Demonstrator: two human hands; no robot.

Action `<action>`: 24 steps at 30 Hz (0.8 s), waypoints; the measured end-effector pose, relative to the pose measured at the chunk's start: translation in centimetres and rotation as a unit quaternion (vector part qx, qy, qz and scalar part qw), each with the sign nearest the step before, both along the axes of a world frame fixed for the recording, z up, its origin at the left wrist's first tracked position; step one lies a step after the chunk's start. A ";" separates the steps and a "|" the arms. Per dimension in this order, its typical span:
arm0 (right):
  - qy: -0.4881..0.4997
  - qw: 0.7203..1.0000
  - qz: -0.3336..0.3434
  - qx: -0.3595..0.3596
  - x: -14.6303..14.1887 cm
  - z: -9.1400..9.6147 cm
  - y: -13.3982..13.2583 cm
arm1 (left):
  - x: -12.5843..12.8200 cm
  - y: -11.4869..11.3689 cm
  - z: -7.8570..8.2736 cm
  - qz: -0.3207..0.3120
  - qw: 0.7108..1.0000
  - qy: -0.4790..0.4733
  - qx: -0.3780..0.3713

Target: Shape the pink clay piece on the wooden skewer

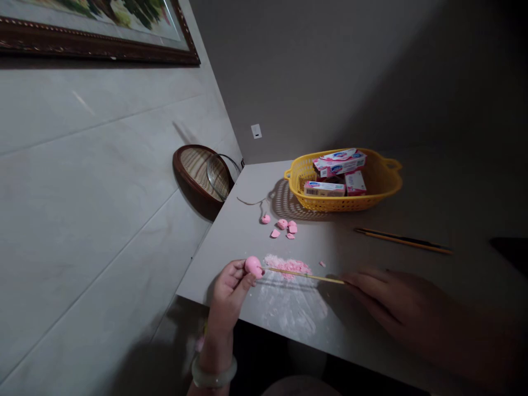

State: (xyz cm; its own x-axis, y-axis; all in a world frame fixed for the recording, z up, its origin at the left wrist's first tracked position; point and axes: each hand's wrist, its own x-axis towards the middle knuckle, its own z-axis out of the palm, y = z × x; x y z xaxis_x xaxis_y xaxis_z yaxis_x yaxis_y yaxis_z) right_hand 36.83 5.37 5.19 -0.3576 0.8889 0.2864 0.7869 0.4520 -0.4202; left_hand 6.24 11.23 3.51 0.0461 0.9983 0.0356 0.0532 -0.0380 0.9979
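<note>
The left hand [230,287] is pinching the pink ball [253,266], probably soft and crumbly, by its sides; the right hand [390,302] is clamping the wooden stick [305,274] at its end.

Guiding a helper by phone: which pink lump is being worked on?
From the yellow basket, cross the table toward its near edge. There the left hand pinches a round pink ball, the only pink piece off the table, with a thin stick touching it.

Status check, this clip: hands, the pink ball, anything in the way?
Left hand pinching pink ball. Right hand holding thin stick, tip at ball. Pink crumbs near stick; nothing blocking.
</note>
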 end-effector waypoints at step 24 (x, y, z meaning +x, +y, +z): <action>0.154 0.927 -0.027 -0.341 -0.5 -1.0 0.8 | 0.1 0.0 -1.0 -0.001 0.997 0.069 0.040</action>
State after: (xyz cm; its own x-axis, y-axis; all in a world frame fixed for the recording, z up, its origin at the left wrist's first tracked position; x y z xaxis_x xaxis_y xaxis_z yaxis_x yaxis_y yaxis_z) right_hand 36.34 6.17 4.22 -0.3024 0.9148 -0.2677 0.5955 -0.0380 -0.8024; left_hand 6.30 11.25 2.48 0.0577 0.9925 0.1078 0.1896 -0.1169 0.9749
